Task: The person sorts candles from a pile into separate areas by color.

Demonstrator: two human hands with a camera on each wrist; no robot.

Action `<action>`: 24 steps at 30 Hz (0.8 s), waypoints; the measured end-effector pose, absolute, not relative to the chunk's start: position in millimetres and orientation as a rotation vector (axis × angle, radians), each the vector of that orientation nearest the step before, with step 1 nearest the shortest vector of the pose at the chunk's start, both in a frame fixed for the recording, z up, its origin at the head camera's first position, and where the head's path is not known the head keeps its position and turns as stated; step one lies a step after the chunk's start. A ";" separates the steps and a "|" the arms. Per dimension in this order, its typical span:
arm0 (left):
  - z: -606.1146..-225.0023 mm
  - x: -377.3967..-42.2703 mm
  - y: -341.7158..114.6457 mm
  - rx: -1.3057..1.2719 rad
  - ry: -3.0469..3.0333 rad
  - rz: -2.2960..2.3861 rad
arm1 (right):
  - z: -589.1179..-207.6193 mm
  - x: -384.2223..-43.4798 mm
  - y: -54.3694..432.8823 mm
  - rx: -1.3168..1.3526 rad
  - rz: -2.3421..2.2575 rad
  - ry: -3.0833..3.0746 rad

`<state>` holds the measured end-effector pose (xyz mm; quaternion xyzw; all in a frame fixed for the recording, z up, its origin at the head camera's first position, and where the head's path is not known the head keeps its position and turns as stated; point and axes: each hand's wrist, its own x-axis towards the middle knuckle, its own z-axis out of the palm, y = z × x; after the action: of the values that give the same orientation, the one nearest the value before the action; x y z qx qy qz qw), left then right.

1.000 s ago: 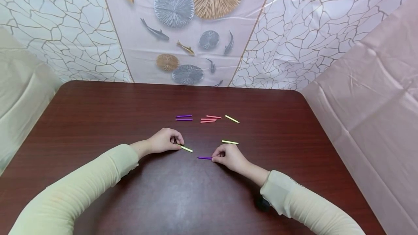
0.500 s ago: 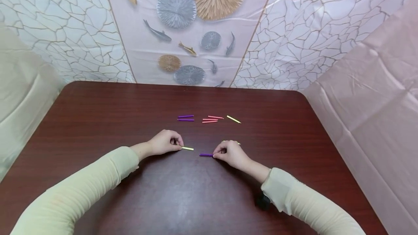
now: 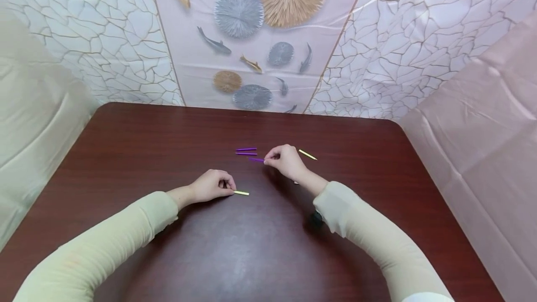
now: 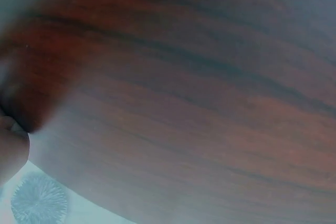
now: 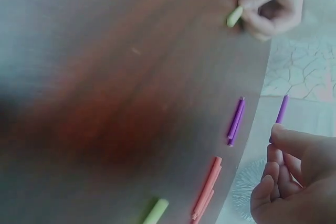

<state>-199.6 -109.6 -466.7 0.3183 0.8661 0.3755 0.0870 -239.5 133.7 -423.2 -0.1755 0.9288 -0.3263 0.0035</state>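
In the head view my left hand (image 3: 213,184) pinches a thin yellow candle (image 3: 241,193) low over the table, its free end pointing right. My right hand (image 3: 287,162) holds a purple candle (image 3: 257,159) between thumb and fingertips, just in front of two purple candles (image 3: 246,154) lying side by side. Several coral candles (image 5: 207,188), hidden behind the right hand in the head view, show in the right wrist view. A yellow candle (image 3: 308,154) lies right of that hand. Another yellow one (image 3: 296,182) is mostly covered by the right wrist.
The dark red-brown wooden table (image 3: 168,139) has rounded far corners. Behind it hangs a patterned cloth (image 3: 285,78), and plain pale cloth (image 3: 482,120) drapes the right side. The left wrist view mostly shows blurred tabletop.
My right hand has carried the purple candle away from me and slightly left, towards the purple pair, now covering the coral candles. The left hand stays nearly in place with its yellow candle.
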 end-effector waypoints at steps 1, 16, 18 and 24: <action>-467.1 -199.7 -109.3 0.950 2.579 1.117 | -424.0 -243.8 130.8 -0.522 -1.016 2.912; -468.2 -201.7 -109.7 0.953 2.589 1.098 | -440.9 -271.6 106.5 -0.436 -0.844 2.949; -467.5 -201.4 -110.4 0.954 2.591 1.097 | -442.3 -272.9 104.0 -0.435 -0.835 2.951; -466.8 -200.1 -112.6 0.942 2.588 1.103 | -444.6 -276.2 97.1 -0.372 -0.812 2.939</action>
<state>-200.1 -112.6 -466.8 0.3162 0.8691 0.3703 0.0873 -276.2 97.1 -444.6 -0.1210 0.9562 -0.2642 0.0350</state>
